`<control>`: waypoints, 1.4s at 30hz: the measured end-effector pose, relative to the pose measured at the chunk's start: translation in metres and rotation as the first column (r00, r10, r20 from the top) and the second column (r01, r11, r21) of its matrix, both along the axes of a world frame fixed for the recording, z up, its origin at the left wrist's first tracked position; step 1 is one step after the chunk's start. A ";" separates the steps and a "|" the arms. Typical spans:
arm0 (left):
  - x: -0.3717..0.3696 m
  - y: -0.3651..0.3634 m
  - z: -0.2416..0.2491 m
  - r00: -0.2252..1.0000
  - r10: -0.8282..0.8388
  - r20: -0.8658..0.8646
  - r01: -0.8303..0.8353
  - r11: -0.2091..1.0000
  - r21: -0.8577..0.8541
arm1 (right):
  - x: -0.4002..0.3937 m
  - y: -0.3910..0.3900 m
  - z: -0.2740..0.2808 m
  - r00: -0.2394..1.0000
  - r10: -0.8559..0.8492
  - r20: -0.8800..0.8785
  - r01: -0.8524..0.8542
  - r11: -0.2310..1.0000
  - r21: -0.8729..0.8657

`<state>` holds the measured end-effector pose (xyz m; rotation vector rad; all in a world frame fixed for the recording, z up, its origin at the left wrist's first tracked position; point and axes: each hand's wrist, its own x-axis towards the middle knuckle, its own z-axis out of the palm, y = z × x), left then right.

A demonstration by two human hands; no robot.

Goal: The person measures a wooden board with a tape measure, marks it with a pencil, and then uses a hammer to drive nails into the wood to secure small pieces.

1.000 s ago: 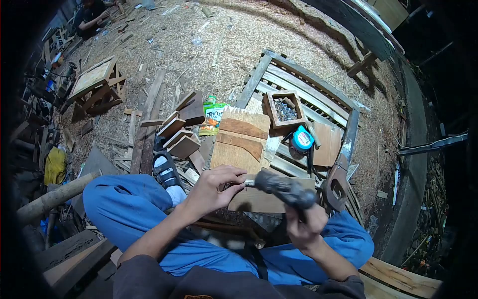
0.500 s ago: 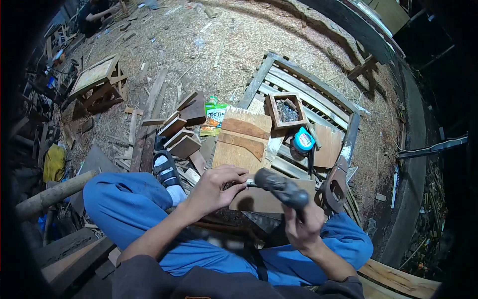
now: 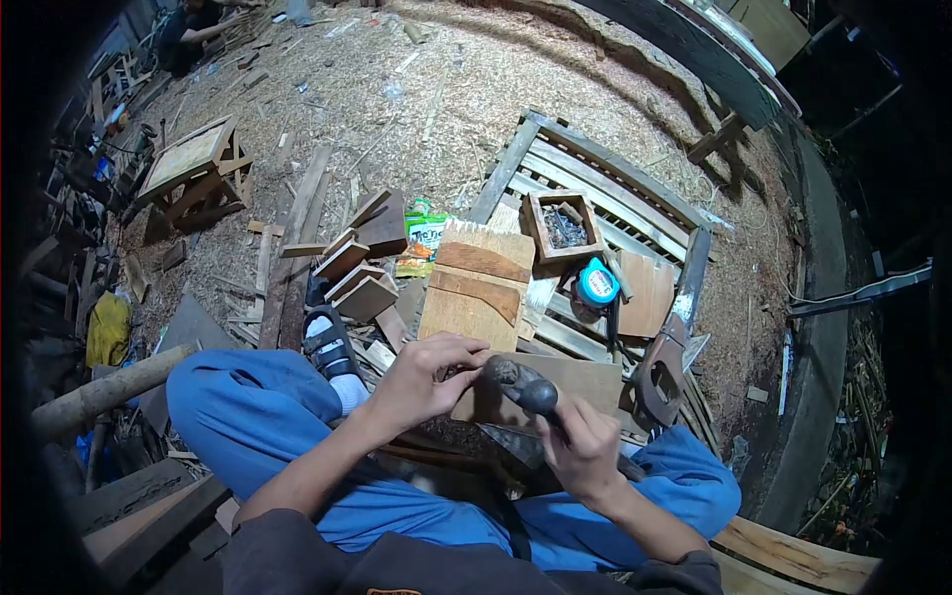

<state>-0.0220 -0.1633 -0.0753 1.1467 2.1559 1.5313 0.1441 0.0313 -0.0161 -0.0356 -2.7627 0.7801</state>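
My right hand (image 3: 587, 451) is wrapped round the handle of a hammer (image 3: 526, 385), whose dark metal head hangs just right of my left fingertips. My left hand (image 3: 426, 382) is closed in a pinch at the left end of a flat wooden board (image 3: 585, 379) in front of me. What sits between its thumb and finger is too small to make out. Beyond the board lies a pale rough-edged plywood piece (image 3: 451, 315) carrying two brown curved strips of wood (image 3: 481, 260). A handsaw (image 3: 659, 382) lies to the right of my right hand.
On a slatted wooden frame (image 3: 605, 164) stand a wooden box (image 3: 540, 236) of small metal bits and a turquoise tape measure (image 3: 597, 285). Wood offcuts (image 3: 367, 297) and a green packet (image 3: 424, 230) lie left. A small wooden stand (image 3: 188, 164) is farther left; another person (image 3: 183, 40) sits far back.
The hammer and my right hand have moved left and slightly down, bringing the hammer head closer to my left fingertips. My left hand stays pinched in nearly the same place.
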 end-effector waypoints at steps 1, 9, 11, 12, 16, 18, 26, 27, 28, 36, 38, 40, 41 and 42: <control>0.000 0.001 0.001 1.000 -0.010 -0.005 0.010 1.000 -0.001 | 0.001 0.000 0.000 1.000 -0.010 -0.005 0.010 1.000 -0.001; -0.001 -0.001 -0.004 1.000 -0.013 -0.003 0.013 1.000 0.011 | 0.006 0.008 -0.012 0.966 -0.036 -0.257 0.070 0.989 0.127; 0.001 -0.001 -0.003 1.000 -0.007 0.010 0.007 1.000 0.013 | 0.000 0.010 -0.015 0.998 -0.035 -0.044 0.039 0.996 0.081; 0.000 0.000 -0.004 1.000 0.002 0.027 -0.002 1.000 0.012 | 0.001 0.011 -0.011 0.996 -0.049 -0.071 0.054 0.996 0.069; -0.001 -0.001 0.001 0.999 -0.001 0.046 0.001 1.000 -0.009 | 0.006 0.019 -0.004 0.943 0.010 -0.332 0.035 0.991 0.129; -0.002 -0.002 0.000 1.000 -0.005 0.022 0.005 1.000 -0.006 | 0.006 0.013 -0.010 0.939 0.019 -0.344 0.027 0.991 0.128; 0.000 -0.002 -0.004 1.000 -0.012 0.018 0.012 1.000 -0.008 | 0.005 0.010 0.004 0.983 0.022 -0.180 -0.013 0.999 0.048; 0.000 -0.001 -0.004 1.000 -0.011 0.022 0.011 1.000 0.000 | 0.007 0.012 0.004 0.965 -0.013 -0.262 0.021 0.999 0.028; 0.001 -0.001 -0.001 1.000 0.000 0.009 0.000 1.000 0.009 | 0.008 0.013 0.002 0.947 -0.004 -0.321 0.020 0.999 0.047; 0.000 0.001 0.000 0.999 0.009 0.033 -0.010 1.000 0.009 | -0.007 0.004 -0.002 0.999 -0.020 -0.029 0.022 0.997 0.080; 0.002 0.001 0.000 0.999 0.022 0.028 -0.022 1.000 -0.004 | -0.007 0.007 -0.002 0.999 -0.028 -0.040 0.030 0.997 0.074; 0.001 0.001 -0.003 1.000 0.019 -0.009 -0.019 0.999 0.032 | -0.005 0.011 0.001 0.998 -0.034 -0.050 0.038 0.996 0.078; 0.002 0.001 -0.003 1.000 0.028 -0.006 -0.028 0.999 0.032 | -0.004 0.015 0.002 0.999 -0.025 -0.047 0.028 0.996 0.079; 0.002 0.002 -0.002 1.000 0.027 0.013 -0.027 0.999 0.030 | -0.004 0.018 0.003 0.989 0.002 -0.150 0.007 0.998 0.058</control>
